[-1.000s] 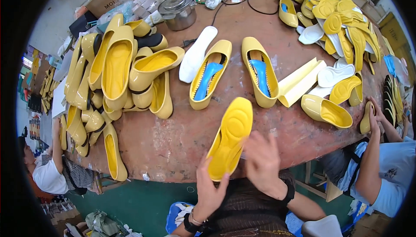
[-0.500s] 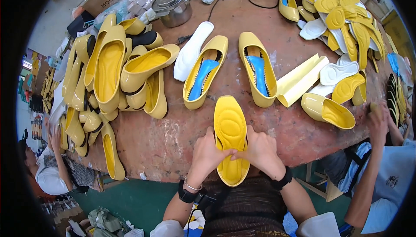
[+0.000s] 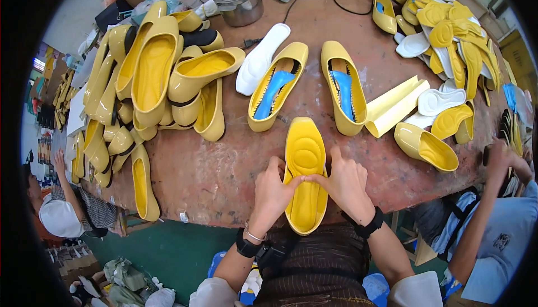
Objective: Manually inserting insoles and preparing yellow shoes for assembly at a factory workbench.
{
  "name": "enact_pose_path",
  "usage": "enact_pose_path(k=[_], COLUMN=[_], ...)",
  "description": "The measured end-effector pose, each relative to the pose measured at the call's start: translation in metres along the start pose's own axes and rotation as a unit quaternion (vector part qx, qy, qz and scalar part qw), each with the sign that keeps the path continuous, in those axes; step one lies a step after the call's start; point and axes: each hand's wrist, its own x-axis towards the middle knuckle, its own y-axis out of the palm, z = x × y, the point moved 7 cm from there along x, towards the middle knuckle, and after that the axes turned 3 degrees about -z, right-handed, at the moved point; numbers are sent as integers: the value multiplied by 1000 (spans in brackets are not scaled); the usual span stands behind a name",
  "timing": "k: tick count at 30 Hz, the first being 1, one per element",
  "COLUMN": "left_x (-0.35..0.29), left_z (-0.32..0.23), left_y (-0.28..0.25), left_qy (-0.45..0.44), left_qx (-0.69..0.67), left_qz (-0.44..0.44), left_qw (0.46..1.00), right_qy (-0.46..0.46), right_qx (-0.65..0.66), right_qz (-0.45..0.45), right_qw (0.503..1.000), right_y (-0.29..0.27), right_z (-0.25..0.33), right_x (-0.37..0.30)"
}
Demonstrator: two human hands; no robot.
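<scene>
A yellow shoe (image 3: 306, 231) with a yellow cushioned insole (image 3: 306, 195) along its length is between my hands, at the table's near edge. Its squared toe end points away from me. My left hand (image 3: 274, 188) grips the left side, thumb laid across the insole. From the other side my right hand (image 3: 348, 186) holds it too, its thumb tip meeting the left one over the middle. The right index finger stands away from the side; other fingertips are hidden. Beyond are two yellow shoes with blue strips inside, a left one (image 3: 262, 117) and a right one (image 3: 348, 125).
A heap of yellow shoes (image 3: 150, 77) fills the left of the table (image 3: 224, 195). Yellow and white insoles (image 3: 457, 35) pile up far right. A folded yellow sheet (image 3: 395, 108) and a single shoe (image 3: 426, 146) lie nearer. People (image 3: 493, 239) sit at both sides.
The right fingers have come away from the shoe's side, and the thumbs have moved up along the insole. The whole view has shifted slightly.
</scene>
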Motion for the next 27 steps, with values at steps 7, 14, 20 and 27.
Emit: enact_pose_path(k=[7, 14, 20, 27], left_x=[-79, -87, -90, -93], left_z=[-34, 5, 7, 0], left_y=[3, 30, 37, 31], left_qy=[192, 184, 240, 278], left_qx=[-32, -57, 32, 56], left_qz=[-25, 9, -40, -71], left_qw=[981, 981, 969, 956], right_qy=[-215, -271, -266, -315], right_qx=[269, 50, -4, -34], right_qz=[-126, -93, -175, -165], right_qw=[930, 957, 948, 934], right_y=[-57, 7, 23, 20], right_z=[51, 48, 62, 62], right_x=[-9, -91, -37, -34])
